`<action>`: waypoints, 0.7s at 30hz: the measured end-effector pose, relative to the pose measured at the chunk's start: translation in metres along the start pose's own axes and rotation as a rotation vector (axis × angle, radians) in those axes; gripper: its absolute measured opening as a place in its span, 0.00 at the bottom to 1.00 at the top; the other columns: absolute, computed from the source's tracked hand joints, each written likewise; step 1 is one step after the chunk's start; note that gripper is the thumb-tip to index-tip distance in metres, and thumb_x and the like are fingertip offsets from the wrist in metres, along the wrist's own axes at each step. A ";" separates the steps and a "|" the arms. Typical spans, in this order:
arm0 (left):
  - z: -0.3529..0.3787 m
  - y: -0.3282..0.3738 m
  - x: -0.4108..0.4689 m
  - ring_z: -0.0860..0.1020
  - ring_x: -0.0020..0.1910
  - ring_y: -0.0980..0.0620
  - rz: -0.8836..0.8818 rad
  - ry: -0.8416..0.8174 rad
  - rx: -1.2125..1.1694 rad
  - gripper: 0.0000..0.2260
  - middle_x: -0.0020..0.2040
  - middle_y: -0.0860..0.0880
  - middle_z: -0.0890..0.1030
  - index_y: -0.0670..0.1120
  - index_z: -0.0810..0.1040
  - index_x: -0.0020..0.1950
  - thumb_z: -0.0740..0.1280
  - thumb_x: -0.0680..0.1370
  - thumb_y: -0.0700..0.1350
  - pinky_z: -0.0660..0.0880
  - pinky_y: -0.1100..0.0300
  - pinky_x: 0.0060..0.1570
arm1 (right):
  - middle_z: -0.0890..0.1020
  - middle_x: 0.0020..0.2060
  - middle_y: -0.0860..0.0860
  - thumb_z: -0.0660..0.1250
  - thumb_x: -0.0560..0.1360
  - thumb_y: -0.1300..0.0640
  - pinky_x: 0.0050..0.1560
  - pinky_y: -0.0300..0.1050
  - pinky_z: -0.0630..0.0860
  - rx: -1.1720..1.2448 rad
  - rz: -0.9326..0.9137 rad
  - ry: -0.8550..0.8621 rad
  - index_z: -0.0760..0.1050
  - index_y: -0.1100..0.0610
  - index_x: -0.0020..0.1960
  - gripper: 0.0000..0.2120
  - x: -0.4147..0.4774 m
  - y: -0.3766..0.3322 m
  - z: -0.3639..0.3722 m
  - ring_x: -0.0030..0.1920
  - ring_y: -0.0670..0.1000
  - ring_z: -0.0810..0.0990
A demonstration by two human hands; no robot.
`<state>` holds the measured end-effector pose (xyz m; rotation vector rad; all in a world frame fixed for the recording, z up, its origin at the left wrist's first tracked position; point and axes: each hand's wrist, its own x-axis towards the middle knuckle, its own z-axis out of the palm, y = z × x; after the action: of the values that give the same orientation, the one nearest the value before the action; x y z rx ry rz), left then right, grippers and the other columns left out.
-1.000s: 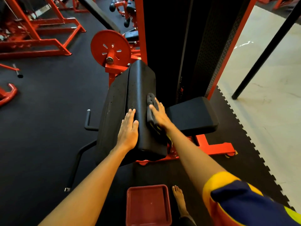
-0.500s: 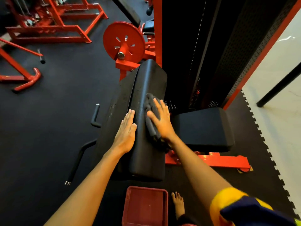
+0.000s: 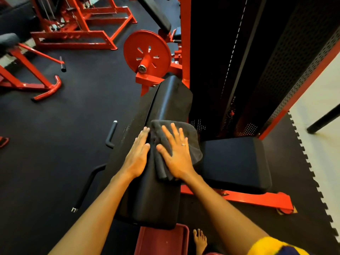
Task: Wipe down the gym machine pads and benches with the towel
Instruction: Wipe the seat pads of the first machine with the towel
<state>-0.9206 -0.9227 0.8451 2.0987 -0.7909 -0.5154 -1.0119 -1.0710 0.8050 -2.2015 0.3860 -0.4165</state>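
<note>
Back pad (image 3: 171, 100) wipe under way
right hand (image 3: 177, 157), fingers spread, presses towel (image 3: 191, 138); left hand (image 3: 137, 157), fingers together, braces it; seat (image 3: 233, 162) seemingly left

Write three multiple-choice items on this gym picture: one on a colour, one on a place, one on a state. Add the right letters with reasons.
1. The tray beside the bare foot is:
A. blue
B. red
C. white

2. The towel lies:
A. in the tray
B. over the bare foot
C. on the long black pad

3. The right hand is:
A. pressing flat on the towel
B. clenched in a fist
C. hanging free

Answers: 1 B, its surface is dark red. 2 C, it drapes over the pad's top. 3 A, straight fingers are spread on the cloth.
</note>
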 end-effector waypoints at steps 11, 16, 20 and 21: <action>-0.001 0.006 -0.003 0.46 0.78 0.69 -0.038 0.013 0.007 0.29 0.81 0.58 0.50 0.50 0.51 0.83 0.49 0.81 0.50 0.42 0.56 0.81 | 0.42 0.84 0.45 0.53 0.85 0.38 0.78 0.65 0.33 -0.028 0.175 -0.027 0.49 0.36 0.83 0.28 0.076 -0.024 -0.016 0.83 0.56 0.36; -0.001 0.006 -0.003 0.54 0.81 0.60 -0.006 0.033 -0.007 0.28 0.82 0.55 0.59 0.52 0.57 0.83 0.49 0.82 0.55 0.49 0.51 0.81 | 0.42 0.83 0.40 0.54 0.82 0.34 0.78 0.59 0.32 -0.038 -0.143 -0.091 0.49 0.35 0.82 0.31 -0.020 -0.010 -0.005 0.82 0.49 0.32; 0.000 0.009 -0.006 0.44 0.79 0.66 -0.046 -0.021 0.056 0.29 0.82 0.58 0.48 0.50 0.48 0.84 0.47 0.81 0.49 0.40 0.62 0.80 | 0.44 0.84 0.46 0.55 0.81 0.32 0.81 0.63 0.38 0.080 0.089 -0.070 0.48 0.38 0.83 0.34 0.016 0.036 -0.017 0.83 0.53 0.37; -0.001 0.008 -0.006 0.43 0.78 0.67 -0.049 -0.023 0.076 0.28 0.83 0.57 0.47 0.50 0.48 0.84 0.47 0.83 0.48 0.39 0.65 0.78 | 0.43 0.84 0.47 0.55 0.82 0.33 0.81 0.63 0.39 0.150 0.207 -0.060 0.48 0.38 0.83 0.34 0.038 0.034 -0.023 0.83 0.55 0.38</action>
<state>-0.9274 -0.9217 0.8521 2.1906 -0.7853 -0.5448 -0.9921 -1.1223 0.7976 -1.9997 0.5273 -0.2575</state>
